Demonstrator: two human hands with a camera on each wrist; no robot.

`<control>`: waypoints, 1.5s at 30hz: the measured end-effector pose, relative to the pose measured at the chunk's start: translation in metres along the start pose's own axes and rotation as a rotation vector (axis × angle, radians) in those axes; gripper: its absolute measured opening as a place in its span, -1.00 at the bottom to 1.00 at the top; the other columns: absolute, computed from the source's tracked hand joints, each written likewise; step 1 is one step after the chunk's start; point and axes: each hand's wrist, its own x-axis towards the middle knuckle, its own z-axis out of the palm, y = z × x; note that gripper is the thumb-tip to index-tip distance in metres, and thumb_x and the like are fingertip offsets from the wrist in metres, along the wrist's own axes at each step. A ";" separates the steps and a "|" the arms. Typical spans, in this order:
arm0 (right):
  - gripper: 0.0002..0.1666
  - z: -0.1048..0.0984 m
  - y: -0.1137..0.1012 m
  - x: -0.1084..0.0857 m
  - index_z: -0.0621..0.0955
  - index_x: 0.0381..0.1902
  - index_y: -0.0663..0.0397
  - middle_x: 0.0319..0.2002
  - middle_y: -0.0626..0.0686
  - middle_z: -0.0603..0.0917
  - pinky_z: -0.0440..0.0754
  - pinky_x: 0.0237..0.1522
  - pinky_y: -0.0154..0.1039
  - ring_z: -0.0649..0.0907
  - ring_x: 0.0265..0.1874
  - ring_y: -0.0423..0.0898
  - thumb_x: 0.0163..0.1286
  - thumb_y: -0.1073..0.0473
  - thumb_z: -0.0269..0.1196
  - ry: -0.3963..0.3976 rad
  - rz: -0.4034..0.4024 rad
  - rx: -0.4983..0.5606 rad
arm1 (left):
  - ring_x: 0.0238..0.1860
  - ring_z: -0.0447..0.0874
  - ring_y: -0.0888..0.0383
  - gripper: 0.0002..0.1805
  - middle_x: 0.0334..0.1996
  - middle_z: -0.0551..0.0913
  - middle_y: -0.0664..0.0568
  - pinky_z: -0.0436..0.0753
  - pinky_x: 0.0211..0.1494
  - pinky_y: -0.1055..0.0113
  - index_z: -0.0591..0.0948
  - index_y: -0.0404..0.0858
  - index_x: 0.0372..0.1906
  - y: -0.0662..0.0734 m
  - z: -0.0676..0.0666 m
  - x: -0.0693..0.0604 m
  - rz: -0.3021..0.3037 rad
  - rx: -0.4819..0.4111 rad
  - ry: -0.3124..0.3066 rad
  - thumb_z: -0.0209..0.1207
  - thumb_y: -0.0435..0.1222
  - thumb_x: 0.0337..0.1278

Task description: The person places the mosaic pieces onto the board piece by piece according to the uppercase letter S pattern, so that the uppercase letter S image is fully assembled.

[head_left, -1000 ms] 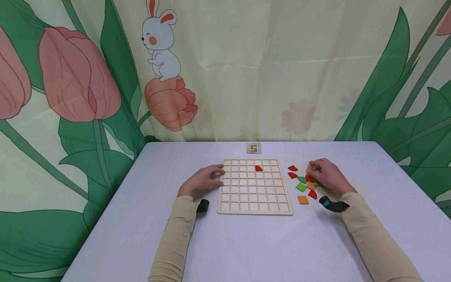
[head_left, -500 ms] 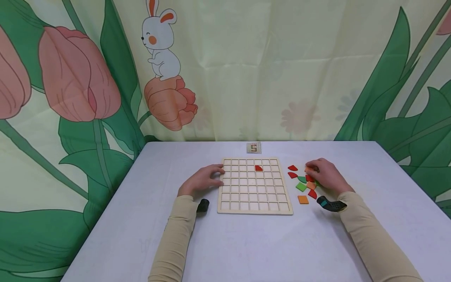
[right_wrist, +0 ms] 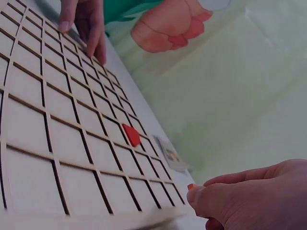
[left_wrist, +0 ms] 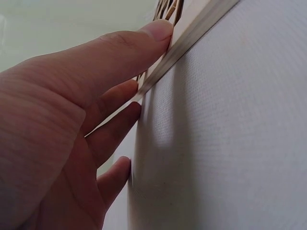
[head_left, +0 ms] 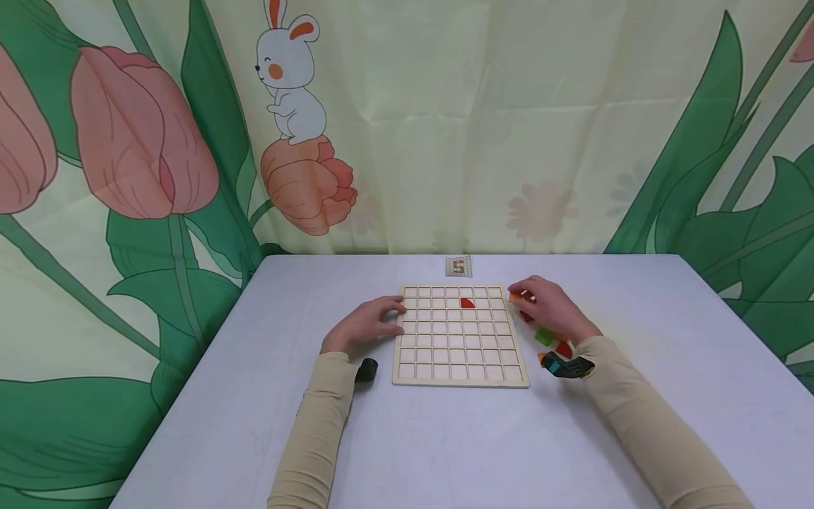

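A wooden grid board (head_left: 456,357) lies on the table, with one red quarter-round tile (head_left: 467,303) in a cell of its second row from the far side. My left hand (head_left: 364,325) rests against the board's left edge. In the left wrist view the thumb (left_wrist: 129,50) touches the rim, and the other fingers are loosely spread beside it. Close to the board's upper right corner, my right hand (head_left: 552,305) pinches a small orange tile (right_wrist: 191,187) between thumb and fingers. Most of that tile is hidden by the fingertips.
Loose tiles lie right of the board, partly hidden under the right hand and wrist: a green one (head_left: 543,336) and a red one (head_left: 564,349) show. A small pattern card (head_left: 458,266) lies behind the board. A printed curtain (head_left: 445,141) hangs beyond the table.
My right hand has lifted the orange tile from the loose tiles and carried it left to the board's right edge. The left hand and the board have stayed in place.
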 end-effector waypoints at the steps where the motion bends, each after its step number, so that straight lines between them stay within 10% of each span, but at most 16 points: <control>1: -0.61 0.003 -0.005 0.003 0.58 0.14 0.30 -0.01 0.21 0.58 0.65 -0.04 0.01 0.58 -0.06 0.12 0.41 0.24 0.24 -0.006 -0.020 0.003 | 0.47 0.15 0.07 -0.54 0.43 0.33 0.06 0.19 0.49 0.19 0.60 -0.21 0.14 0.000 0.000 0.000 -0.002 0.000 0.001 0.37 -0.23 0.12; 19: -0.74 0.051 -0.057 0.046 0.67 -0.07 0.25 -0.24 0.10 0.62 0.55 -0.15 -0.09 0.53 -0.27 -0.01 0.33 0.22 0.30 -0.078 -0.231 -0.064 | 0.47 0.17 0.10 -0.56 0.42 0.33 0.10 0.21 0.48 0.21 0.61 -0.17 0.12 -0.003 0.000 0.004 0.000 -0.013 -0.001 0.37 -0.22 0.11; 45: -0.71 0.061 -0.052 0.052 0.69 -0.01 0.20 -0.12 0.10 0.65 0.58 -0.06 -0.05 0.58 -0.15 0.03 0.35 0.21 0.29 -0.057 -0.217 -0.055 | 0.46 0.17 0.11 -0.53 0.42 0.33 0.10 0.22 0.47 0.22 0.59 -0.19 0.15 -0.004 0.001 0.001 0.019 -0.006 0.002 0.37 -0.23 0.11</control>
